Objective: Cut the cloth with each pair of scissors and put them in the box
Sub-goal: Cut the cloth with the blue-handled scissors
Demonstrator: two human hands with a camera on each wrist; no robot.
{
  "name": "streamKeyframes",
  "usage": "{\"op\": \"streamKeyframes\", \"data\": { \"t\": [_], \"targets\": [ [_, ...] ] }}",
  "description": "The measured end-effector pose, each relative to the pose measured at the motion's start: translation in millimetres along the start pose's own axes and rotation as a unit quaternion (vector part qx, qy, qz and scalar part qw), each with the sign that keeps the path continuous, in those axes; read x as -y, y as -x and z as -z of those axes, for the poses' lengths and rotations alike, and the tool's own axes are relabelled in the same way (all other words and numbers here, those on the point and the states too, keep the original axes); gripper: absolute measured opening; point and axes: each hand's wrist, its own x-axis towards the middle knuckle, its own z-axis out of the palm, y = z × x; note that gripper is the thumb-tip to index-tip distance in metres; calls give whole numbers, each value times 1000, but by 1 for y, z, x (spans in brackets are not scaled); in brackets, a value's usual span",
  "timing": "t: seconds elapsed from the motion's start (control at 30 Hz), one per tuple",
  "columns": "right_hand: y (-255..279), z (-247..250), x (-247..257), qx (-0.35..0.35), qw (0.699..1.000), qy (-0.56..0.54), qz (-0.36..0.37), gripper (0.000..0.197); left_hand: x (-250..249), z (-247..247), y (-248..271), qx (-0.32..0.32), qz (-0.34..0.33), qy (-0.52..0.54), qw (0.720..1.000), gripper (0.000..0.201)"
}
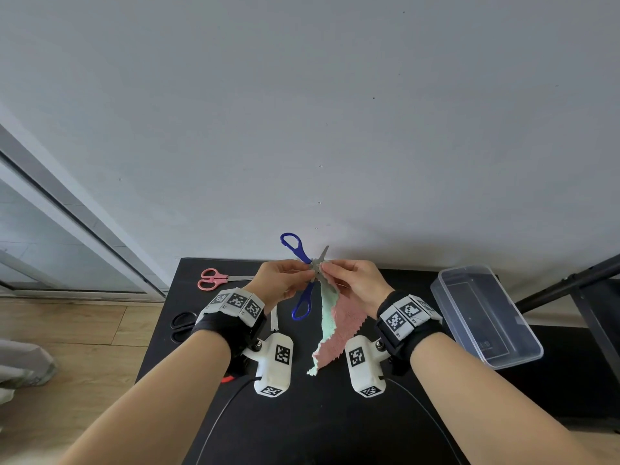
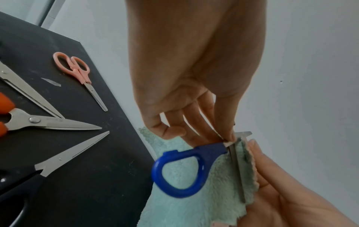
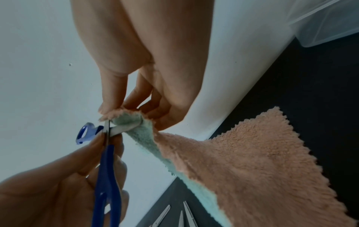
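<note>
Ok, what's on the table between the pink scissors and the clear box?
In the head view, no object rests there: the left hand and right hand hold the blue scissors and cloth above that stretch.

No words, brand names or numbers can be read in any view. The only signs are black-and-white square code markers on the white wrist bands (image 1: pixel 237 303) and on the wrist camera housings (image 1: pixel 281 355). Small print beside the markers on the right band (image 1: pixel 407 314) and an engraving on the orange-handled scissors (image 2: pixel 48 122) are too small to read
</note>
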Motion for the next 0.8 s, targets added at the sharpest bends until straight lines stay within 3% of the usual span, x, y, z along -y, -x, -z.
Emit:
{"op": "streamKeyframes", "data": {
  "t": [0.2, 0.4, 0.6, 0.8],
  "targets": [
    [-1, 0, -4, 8, 1000, 10, -7, 14, 2, -2, 3, 0, 2, -23, 1000, 14],
    [-2, 1, -8, 30, 998, 58, -1, 7, 6, -5, 5, -16, -12, -50, 999, 7],
    [-1, 1, -11, 14, 995, 92, 35, 24, 3, -9, 5, -25, -37, -98, 994, 15],
    [-2, 2, -9, 13, 994, 97, 38, 17, 0, -7, 5, -18, -43, -124, 991, 18]
  ]
}}
